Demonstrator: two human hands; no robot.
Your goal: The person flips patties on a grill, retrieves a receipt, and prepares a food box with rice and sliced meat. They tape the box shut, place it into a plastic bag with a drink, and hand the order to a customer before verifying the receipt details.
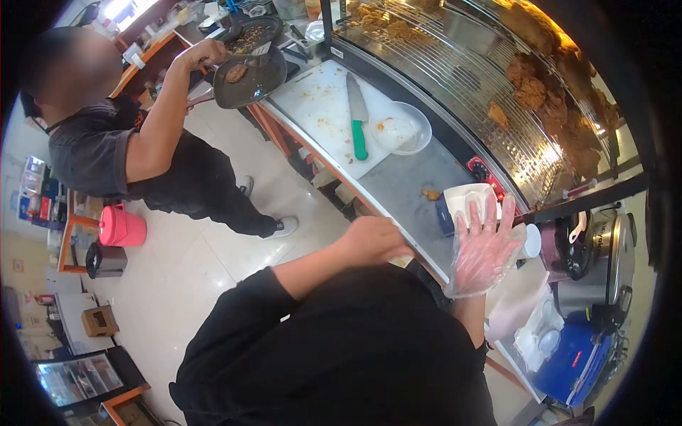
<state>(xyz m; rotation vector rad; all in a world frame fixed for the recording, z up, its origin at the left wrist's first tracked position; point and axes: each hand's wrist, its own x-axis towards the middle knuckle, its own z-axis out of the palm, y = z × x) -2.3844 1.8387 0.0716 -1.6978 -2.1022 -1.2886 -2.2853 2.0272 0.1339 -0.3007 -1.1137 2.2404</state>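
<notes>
My right hand (486,247) wears a clear plastic glove, its fingers spread and stretched out, with nothing in it. Its fingertips overlap a white sheet or packet (465,193) in a dark blue holder on the counter. Bare and curled, my left hand (374,241) is in front of my chest by the counter's edge, with nothing sticking out of the fist. Further along, a green-handled knife (358,117) lies on a white cutting board (305,92) strewn with crumbs. Beside it a white bowl (422,140) has a brown food bit inside.
A co-worker (106,149) at the left holds a dark square pan (263,78) with a browned food piece. Fried pieces (529,92) fill the lit glass display case behind the counter. A rice cooker (565,245) and blue box (574,362) stand right. A pink bin (122,226) stands behind.
</notes>
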